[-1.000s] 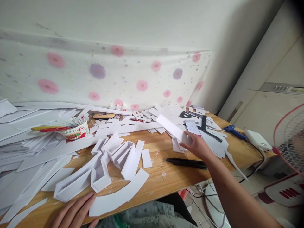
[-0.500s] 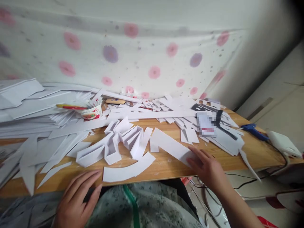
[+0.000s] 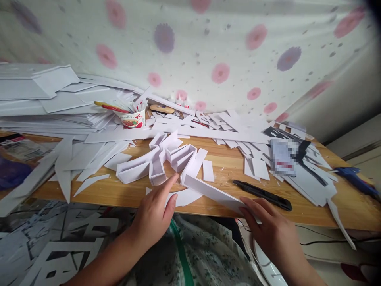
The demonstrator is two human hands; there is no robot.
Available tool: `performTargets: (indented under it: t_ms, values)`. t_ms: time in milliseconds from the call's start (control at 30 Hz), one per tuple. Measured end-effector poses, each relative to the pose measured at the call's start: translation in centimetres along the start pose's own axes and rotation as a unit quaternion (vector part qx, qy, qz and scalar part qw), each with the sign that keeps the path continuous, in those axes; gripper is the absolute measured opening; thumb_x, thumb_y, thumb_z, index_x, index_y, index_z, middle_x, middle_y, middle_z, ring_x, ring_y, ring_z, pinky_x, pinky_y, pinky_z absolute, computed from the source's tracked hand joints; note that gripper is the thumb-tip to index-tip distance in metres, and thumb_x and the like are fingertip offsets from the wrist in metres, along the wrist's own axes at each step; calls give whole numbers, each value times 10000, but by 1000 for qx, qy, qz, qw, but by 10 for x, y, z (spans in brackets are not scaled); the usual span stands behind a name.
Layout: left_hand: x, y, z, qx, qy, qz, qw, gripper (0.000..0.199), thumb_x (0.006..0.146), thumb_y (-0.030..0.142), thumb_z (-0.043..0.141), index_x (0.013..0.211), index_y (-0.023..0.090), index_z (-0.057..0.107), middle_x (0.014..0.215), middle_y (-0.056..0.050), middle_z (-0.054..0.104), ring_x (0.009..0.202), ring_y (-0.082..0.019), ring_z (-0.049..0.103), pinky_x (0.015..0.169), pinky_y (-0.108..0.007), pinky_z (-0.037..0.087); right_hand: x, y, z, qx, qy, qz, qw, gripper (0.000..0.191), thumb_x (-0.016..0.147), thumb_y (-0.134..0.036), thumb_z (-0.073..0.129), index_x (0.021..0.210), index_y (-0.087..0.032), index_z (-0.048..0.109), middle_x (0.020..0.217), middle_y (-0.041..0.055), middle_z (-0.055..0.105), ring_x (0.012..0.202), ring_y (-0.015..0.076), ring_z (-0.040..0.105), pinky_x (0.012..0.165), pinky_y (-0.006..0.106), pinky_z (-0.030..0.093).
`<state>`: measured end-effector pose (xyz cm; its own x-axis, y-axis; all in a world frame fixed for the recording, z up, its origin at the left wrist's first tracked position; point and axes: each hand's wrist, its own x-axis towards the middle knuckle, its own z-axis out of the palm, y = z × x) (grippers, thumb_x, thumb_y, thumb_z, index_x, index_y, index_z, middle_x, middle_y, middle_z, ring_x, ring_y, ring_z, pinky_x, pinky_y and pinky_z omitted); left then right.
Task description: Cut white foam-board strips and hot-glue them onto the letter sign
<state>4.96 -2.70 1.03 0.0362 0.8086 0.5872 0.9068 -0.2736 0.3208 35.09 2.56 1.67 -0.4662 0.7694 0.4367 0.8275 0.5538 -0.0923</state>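
Observation:
My right hand (image 3: pixel 266 220) pinches the right end of a white strip (image 3: pixel 212 192), which is tilted up on its edge. The strip's left end meets a folded white board shape (image 3: pixel 157 161) with several open channels. My left hand (image 3: pixel 159 210) reaches over a curved white piece (image 3: pixel 189 197), fingers extended and apart from the thumb, its fingertips close to the shape. Nothing shows in its grip. A small white rectangle (image 3: pixel 208 171) lies just behind the strip, and a black cutter knife (image 3: pixel 262 194) lies to its right.
White sheets and offcuts (image 3: pixel 89 157) cover the left and back of the wooden table (image 3: pixel 312 216). A paper cup (image 3: pixel 132 119) with pens stands at the back left. A blue tool (image 3: pixel 354 178) with a cable lies at the right edge.
The strip has been lifted and turned on its edge by my right hand, uncovering the cutter knife. My left hand has moved up and right, over the curved piece. The view has shifted.

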Motion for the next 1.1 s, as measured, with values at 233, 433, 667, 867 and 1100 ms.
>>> performTargets:
  t_ms: [233, 433, 667, 867, 1100]
  values:
    - [3, -4, 15, -33, -43, -50, 997, 477, 920, 176, 395, 1397, 159, 386, 1238, -117, 645, 1100, -209, 639, 905, -339, 550, 6, -4, 0, -24, 26, -31, 999, 275, 972, -350, 449, 1065, -232, 679, 879, 26, 694, 655, 123, 636, 573, 228, 418]
    - [3, -7, 20, -85, -74, -95, 989, 478, 901, 178, 380, 1373, 133, 439, 1205, -120, 664, 1074, -222, 650, 882, -359, 558, 8, -5, 2, -36, 29, -41, 998, 276, 972, -358, 455, 1069, -222, 675, 850, 17, 679, 652, 124, 623, 584, 231, 401]
    - [3, -7, 18, -130, -105, -119, 979, 508, 890, 179, 378, 1393, 122, 418, 1233, -122, 648, 1123, -222, 624, 933, -373, 530, 6, -5, 3, -26, 26, -36, 999, 263, 971, -343, 456, 1069, -226, 670, 875, 15, 677, 680, 132, 625, 593, 237, 396]
    - [4, -11, 18, -146, -123, -126, 974, 530, 890, 188, 366, 1417, 132, 387, 1251, -120, 637, 1135, -232, 618, 934, -399, 528, 7, -7, 3, -25, 13, -37, 999, 254, 975, -318, 447, 1073, -218, 659, 897, 24, 676, 714, 138, 632, 612, 236, 399]
    - [5, -12, 18, -147, -125, -112, 975, 545, 882, 180, 373, 1424, 124, 375, 1234, -127, 647, 1146, -227, 612, 950, -389, 519, 10, -3, 2, -13, 4, -56, 998, 227, 969, -313, 458, 1053, -228, 650, 895, 14, 674, 720, 137, 633, 596, 230, 392]
